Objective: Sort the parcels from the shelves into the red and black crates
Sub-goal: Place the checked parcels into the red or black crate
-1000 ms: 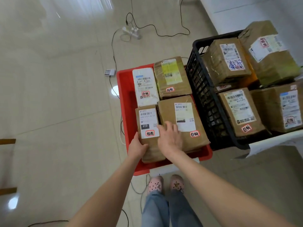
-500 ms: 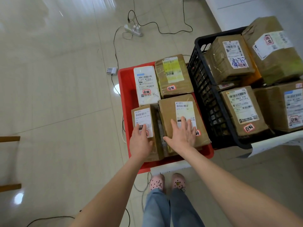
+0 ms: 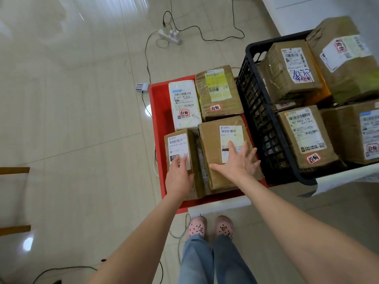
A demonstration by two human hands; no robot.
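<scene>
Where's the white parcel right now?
Head view: the white parcel lies far left in the red crate, beside the yellow-label parcel, behind the small parcel under the left hand.

We lose the black crate (image 3: 254,111) and its near right parcel (image 3: 348,138) past the right edge. Our left hand (image 3: 179,178) covers the lower end of the label (image 3: 178,145) on the small parcel (image 3: 196,146). Our right hand (image 3: 239,163) does likewise on the big parcel (image 3: 211,140). The fine print is too small for us to read.

Plain red crate (image 3: 159,124); black crate (image 3: 258,111), lattice-walled; brown parcels (image 3: 211,140), white-labelled; white parcel (image 3: 184,93); pink shoes (image 3: 197,226), dark-dotted; blue jeans (image 3: 196,261).
</scene>
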